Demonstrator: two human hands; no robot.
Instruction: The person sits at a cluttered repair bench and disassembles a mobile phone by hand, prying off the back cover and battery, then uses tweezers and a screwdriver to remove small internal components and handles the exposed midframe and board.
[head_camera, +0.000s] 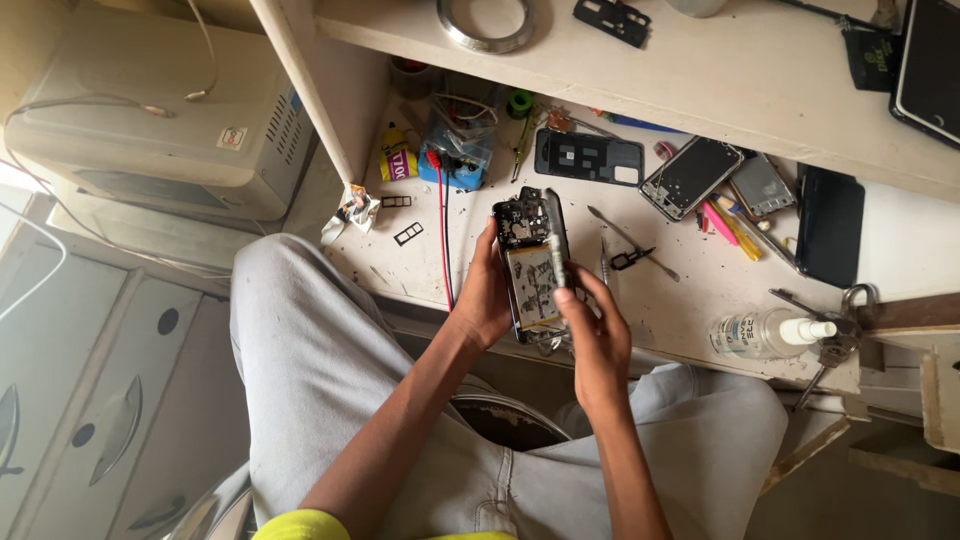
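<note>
My left hand (485, 295) grips an opened phone (528, 250) by its left edge, back cover off, with the circuit board and battery showing. My right hand (595, 325) holds a thin screwdriver (556, 255) whose tip rests on the phone's right side, near the top. Both hands hover over the front edge of a worn white workbench (680, 300), above my lap in grey trousers.
On the bench lie a black phone back cover (588, 157), two other opened phones (690, 176), tweezers (628, 240), coloured tools, a red wire (444, 235), a clear spray bottle (765, 333) and a dark phone (830, 225). A shelf above carries a metal ring (487, 25). A beige machine (160, 110) stands left.
</note>
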